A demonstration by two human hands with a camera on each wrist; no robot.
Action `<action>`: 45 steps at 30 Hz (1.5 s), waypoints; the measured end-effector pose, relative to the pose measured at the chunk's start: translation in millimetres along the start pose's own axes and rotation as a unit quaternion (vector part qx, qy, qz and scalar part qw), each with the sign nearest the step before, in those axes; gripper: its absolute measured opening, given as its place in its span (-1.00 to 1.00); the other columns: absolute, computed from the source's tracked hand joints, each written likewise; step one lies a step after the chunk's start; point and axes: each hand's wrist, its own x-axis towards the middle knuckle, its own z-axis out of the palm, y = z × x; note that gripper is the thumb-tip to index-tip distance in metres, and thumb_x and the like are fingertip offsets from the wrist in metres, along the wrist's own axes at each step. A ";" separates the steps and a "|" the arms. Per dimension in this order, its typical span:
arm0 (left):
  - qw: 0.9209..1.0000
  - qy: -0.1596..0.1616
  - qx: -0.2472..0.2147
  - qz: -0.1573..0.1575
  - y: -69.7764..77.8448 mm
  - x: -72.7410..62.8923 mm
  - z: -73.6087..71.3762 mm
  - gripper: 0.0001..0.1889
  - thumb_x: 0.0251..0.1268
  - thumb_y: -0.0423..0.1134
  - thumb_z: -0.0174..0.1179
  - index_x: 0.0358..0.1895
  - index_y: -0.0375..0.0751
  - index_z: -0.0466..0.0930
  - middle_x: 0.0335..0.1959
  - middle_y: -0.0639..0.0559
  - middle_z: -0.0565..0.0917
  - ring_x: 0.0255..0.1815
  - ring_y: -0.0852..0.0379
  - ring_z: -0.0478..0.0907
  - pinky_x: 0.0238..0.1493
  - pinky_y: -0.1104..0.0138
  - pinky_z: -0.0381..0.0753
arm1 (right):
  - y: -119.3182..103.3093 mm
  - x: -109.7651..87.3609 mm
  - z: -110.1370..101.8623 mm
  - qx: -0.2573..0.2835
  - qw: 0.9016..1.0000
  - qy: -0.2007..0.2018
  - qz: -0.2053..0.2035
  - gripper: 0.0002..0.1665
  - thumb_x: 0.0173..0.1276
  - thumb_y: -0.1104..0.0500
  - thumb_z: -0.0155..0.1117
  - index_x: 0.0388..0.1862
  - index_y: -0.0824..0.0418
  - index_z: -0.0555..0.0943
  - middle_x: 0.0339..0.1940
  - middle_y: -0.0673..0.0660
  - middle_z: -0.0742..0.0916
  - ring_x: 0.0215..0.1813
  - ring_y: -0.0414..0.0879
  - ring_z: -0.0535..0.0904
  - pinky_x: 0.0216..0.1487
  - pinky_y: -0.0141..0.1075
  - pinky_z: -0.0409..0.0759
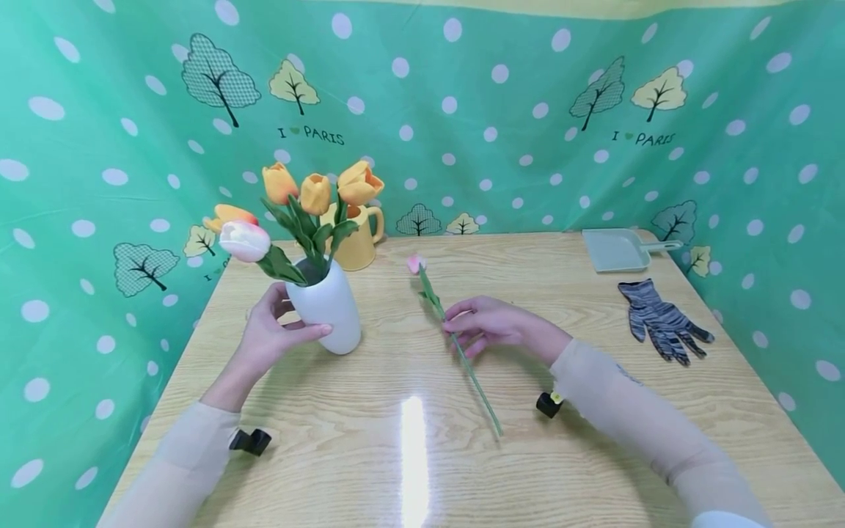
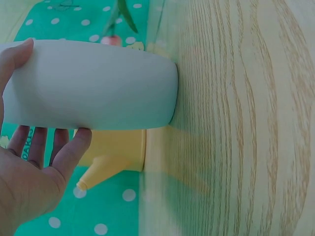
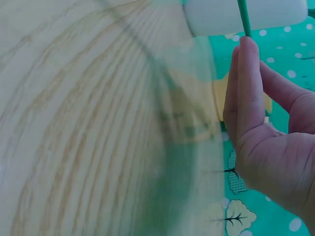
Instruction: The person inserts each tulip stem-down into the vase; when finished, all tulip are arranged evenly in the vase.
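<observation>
My left hand (image 1: 273,330) grips the white vase (image 1: 333,312) round its side, thumb across the front and fingers behind; in the left wrist view the vase (image 2: 108,86) meets the wooden table at its base. Several orange tulips (image 1: 315,194) and a pale pink-white tulip (image 1: 245,241) stand in it, some leaning left. My right hand (image 1: 485,326) pinches the green stem of a single pink tulip (image 1: 430,293) between thumb and fingertips. Its bloom points to the back and its stem end toward the front. In the right wrist view the stem (image 3: 244,19) rises from the fingertips.
Behind the vase stands a yellow watering can or mug (image 1: 356,246) with a handle. A pale green dustpan (image 1: 614,251) lies at the back right, with a grey-black knitted glove (image 1: 660,320) in front of it. A green dotted curtain (image 1: 475,154) encloses the wooden table (image 1: 343,440).
</observation>
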 end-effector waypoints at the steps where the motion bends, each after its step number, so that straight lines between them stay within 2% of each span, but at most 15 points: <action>1: 1.000 0.000 -0.001 0.001 0.2 0.1 -0.1 -0.19 0.04 -0.22 0.60 0.33 -0.15 0.30 0.23 -0.10 0.44 0.21 -0.06 0.44 0.01 0.39 0.69 | -1.2 -2.6 -1.0 0.009 1.000 -0.003 -0.007 -0.39 0.48 0.27 0.27 0.38 0.48 0.31 -0.02 0.36 0.69 -0.16 0.07 0.72 -0.17 -0.10 0.78; 4: 1.000 0.000 -0.001 0.001 0.6 0.0 -0.4 -0.19 0.04 -0.22 0.60 0.32 -0.16 0.30 0.23 -0.10 0.44 0.21 -0.06 0.44 0.01 0.39 0.69 | -4.8 -10.5 -3.8 0.040 0.999 -0.010 -0.032 -0.46 0.51 0.30 0.22 0.33 0.50 0.29 -0.06 0.32 0.70 -0.19 0.03 0.72 -0.14 -0.10 0.78; 6: 1.000 0.000 -0.003 0.000 0.4 -0.5 -0.7 -0.19 0.04 -0.22 0.61 0.32 -0.16 0.30 0.23 -0.10 0.44 0.21 -0.05 0.44 0.01 0.39 0.69 | -7.1 -15.7 -5.0 0.059 0.997 -0.013 -0.049 -0.53 0.52 0.32 0.18 0.28 0.49 0.31 -0.07 0.28 0.70 -0.16 0.03 0.73 -0.05 -0.05 0.75; 9: 1.000 0.001 -0.003 -0.002 0.2 -1.1 -0.7 -0.19 0.03 -0.22 0.61 0.32 -0.15 0.31 0.23 -0.10 0.44 0.21 -0.05 0.44 0.01 0.39 0.69 | -9.8 -24.5 -7.1 0.079 0.994 -0.006 -0.079 -0.67 0.54 0.35 0.14 0.19 0.44 0.37 -0.03 0.24 0.70 -0.06 0.08 0.73 0.17 0.11 0.60; 12: 1.000 0.001 -0.001 -0.002 0.1 -0.9 -0.3 -0.18 0.02 -0.22 0.61 0.32 -0.16 0.30 0.23 -0.10 0.44 0.21 -0.06 0.44 0.00 0.39 0.69 | -12.9 -33.6 -8.7 0.095 0.990 0.012 -0.108 -0.77 0.55 0.37 0.11 0.11 0.40 0.41 0.01 0.27 0.68 0.00 0.10 0.72 0.29 0.18 0.44; 19: 1.000 0.000 -0.002 0.001 0.1 0.8 0.5 -0.19 0.04 -0.22 0.60 0.32 -0.16 0.30 0.23 -0.10 0.44 0.22 -0.07 0.44 0.02 0.39 0.69 | -18.0 -54.0 -7.7 0.148 0.975 0.045 -0.162 -0.87 0.52 0.38 0.16 -0.03 0.26 0.47 -0.02 0.20 0.75 -0.02 0.07 0.75 0.09 -0.05 0.69; 25: 1.000 -0.001 -0.006 0.003 0.0 0.6 0.6 -0.20 0.04 -0.24 0.60 0.32 -0.17 0.31 0.22 -0.11 0.45 0.20 -0.06 0.45 0.01 0.38 0.69 | -17.1 -67.0 -6.0 0.172 0.960 0.065 -0.210 -0.95 0.51 0.36 0.20 -0.13 0.25 0.54 -0.03 0.22 0.74 -0.01 0.09 0.75 0.07 -0.01 0.70; 30: 1.000 0.000 -0.002 0.001 0.7 0.3 0.1 -0.18 0.03 -0.23 0.61 0.33 -0.17 0.30 0.22 -0.12 0.44 0.19 -0.05 0.45 0.01 0.38 0.69 | -16.8 -73.5 -5.4 0.170 0.949 0.076 -0.253 -0.91 0.50 0.40 0.19 -0.19 0.25 0.59 -0.08 0.22 0.75 0.00 0.10 0.75 0.09 0.05 0.67; 39: 1.000 0.000 0.001 -0.003 1.5 1.1 0.2 -0.16 0.03 -0.22 0.61 0.36 -0.15 0.28 0.23 -0.11 0.43 0.20 -0.04 0.44 0.02 0.39 0.69 | -17.7 -85.4 -3.7 0.179 0.931 0.101 -0.302 -0.80 0.49 0.41 0.20 -0.31 0.17 0.48 -0.15 0.19 0.74 -0.03 0.09 0.76 0.07 0.06 0.67; 45: 1.000 -0.002 -0.002 -0.001 1.1 1.4 0.2 -0.15 0.03 -0.22 0.61 0.37 -0.13 0.28 0.24 -0.10 0.43 0.21 -0.04 0.44 0.02 0.38 0.69 | -17.7 -92.0 -5.2 0.191 0.921 0.092 -0.327 -0.77 0.53 0.40 0.14 -0.35 0.17 0.46 -0.16 0.17 0.77 0.02 0.09 0.75 0.09 0.06 0.66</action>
